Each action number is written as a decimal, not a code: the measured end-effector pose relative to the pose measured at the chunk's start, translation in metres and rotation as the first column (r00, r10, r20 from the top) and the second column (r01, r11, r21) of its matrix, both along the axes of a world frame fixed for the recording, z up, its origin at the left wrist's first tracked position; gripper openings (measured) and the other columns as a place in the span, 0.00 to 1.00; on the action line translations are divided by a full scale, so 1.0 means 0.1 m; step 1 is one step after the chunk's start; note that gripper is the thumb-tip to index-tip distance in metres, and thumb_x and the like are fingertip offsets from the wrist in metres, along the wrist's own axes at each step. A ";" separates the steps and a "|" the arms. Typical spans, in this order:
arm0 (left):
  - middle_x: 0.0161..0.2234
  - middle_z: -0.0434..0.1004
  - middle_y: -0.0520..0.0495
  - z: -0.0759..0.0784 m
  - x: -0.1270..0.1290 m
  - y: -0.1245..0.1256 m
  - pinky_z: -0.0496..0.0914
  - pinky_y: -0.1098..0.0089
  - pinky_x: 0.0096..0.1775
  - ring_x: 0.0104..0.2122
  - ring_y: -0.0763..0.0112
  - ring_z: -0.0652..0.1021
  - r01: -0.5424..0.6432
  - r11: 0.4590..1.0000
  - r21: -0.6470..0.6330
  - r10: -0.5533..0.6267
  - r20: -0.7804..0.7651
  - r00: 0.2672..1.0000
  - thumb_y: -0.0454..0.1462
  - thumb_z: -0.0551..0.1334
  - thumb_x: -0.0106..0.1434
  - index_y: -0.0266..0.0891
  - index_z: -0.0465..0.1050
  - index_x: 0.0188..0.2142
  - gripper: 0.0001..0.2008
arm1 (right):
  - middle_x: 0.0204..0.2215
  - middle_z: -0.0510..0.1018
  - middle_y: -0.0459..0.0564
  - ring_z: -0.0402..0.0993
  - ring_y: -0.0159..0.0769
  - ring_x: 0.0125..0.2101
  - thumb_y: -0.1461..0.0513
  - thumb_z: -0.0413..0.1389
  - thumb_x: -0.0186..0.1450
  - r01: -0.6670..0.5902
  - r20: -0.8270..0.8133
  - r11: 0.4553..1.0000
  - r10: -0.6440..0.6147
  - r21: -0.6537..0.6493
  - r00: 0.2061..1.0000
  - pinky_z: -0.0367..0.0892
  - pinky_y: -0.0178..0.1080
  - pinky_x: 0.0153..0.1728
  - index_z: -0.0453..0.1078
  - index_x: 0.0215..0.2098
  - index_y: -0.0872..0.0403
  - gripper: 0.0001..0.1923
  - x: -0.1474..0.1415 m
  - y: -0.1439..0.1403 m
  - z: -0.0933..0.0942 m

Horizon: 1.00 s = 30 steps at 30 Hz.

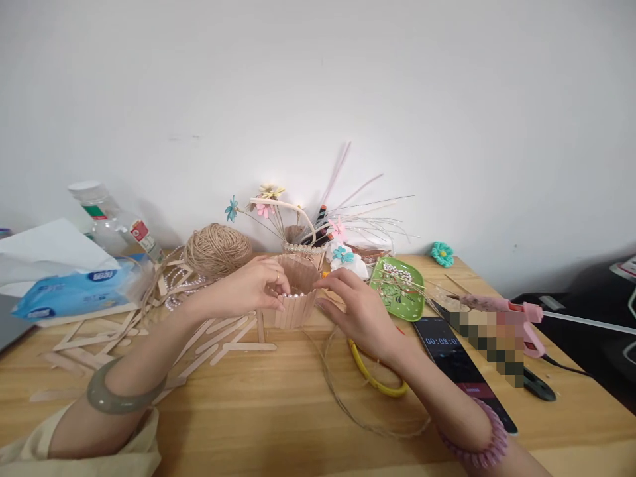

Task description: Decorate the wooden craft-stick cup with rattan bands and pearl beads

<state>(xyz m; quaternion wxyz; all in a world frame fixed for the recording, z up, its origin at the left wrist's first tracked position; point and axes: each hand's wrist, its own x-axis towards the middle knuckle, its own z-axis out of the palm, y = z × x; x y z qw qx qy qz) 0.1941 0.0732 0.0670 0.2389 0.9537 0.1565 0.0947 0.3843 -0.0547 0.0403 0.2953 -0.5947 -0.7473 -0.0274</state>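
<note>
**Both hands on the little stick basket**

Our left fingers [278, 281] curl over the near-left rim of the small round basket of pale wooden craft sticks [297, 295], thumb outside, tips pressing a strand of small white pearl beads [293, 295] against the wall, prob. so the strand stays put along the band. Our right fingertips [325, 283] pinch at the right rim, w/ the other fingers loose and spread below; we can't tell if they grip the strand end or only the rim. The basket stands upright at mid-table, just in front of a second basket w/ paper flowers and thin stems [303, 242].

Left hand [251, 288] comes in palm down, wrist low, forearm across loose flat wooden sticks [218, 334], grey-green bangle [122, 396] near the elbow end. Right hand [360, 315] lies palm down, wrist over a yellow ring [375, 381] and a loop of thin wire, pink coil band [479, 440] on the forearm.

Round about: ball of beige twine [217, 248], green leaf-shaped dish w/ pearl sprigs [400, 288], black phone showing a timer [454, 361], pink glue gun [511, 318], blue tissue pack [74, 288], all on the light wooden table [268, 417].
</note>
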 end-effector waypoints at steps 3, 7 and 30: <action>0.31 0.74 0.52 0.03 0.02 -0.08 0.61 0.66 0.45 0.38 0.67 0.72 -0.024 1.000 0.020 0.025 -0.055 0.998 0.36 0.64 0.54 0.39 0.72 0.28 0.03 | 0.40 0.72 0.52 0.68 0.37 0.39 0.61 0.54 0.63 -0.060 0.052 0.998 0.060 0.000 0.997 0.66 0.38 0.38 0.69 0.44 0.53 0.10 -0.07 0.05 -0.01; 0.30 0.74 0.54 0.05 0.03 -0.14 0.57 0.64 0.51 0.37 0.69 0.73 -0.009 1.000 0.025 0.012 -0.098 0.995 0.35 0.63 0.55 0.39 0.70 0.25 0.04 | 0.36 0.73 0.50 0.66 0.38 0.39 0.62 0.57 0.62 -0.113 0.104 0.993 0.114 -0.009 0.988 0.64 0.37 0.36 0.72 0.37 0.53 0.05 -0.11 0.13 -0.01; 0.29 0.77 0.53 -0.01 0.04 -0.13 0.52 0.58 0.54 0.36 0.69 0.74 0.007 0.981 0.193 0.013 -0.103 0.995 0.37 0.62 0.58 0.38 0.71 0.26 0.05 | 0.34 0.74 0.51 0.65 0.38 0.37 0.65 0.53 0.64 -0.196 0.208 0.980 0.201 -0.043 0.957 0.63 0.38 0.39 0.72 0.32 0.56 0.06 -0.06 0.26 0.05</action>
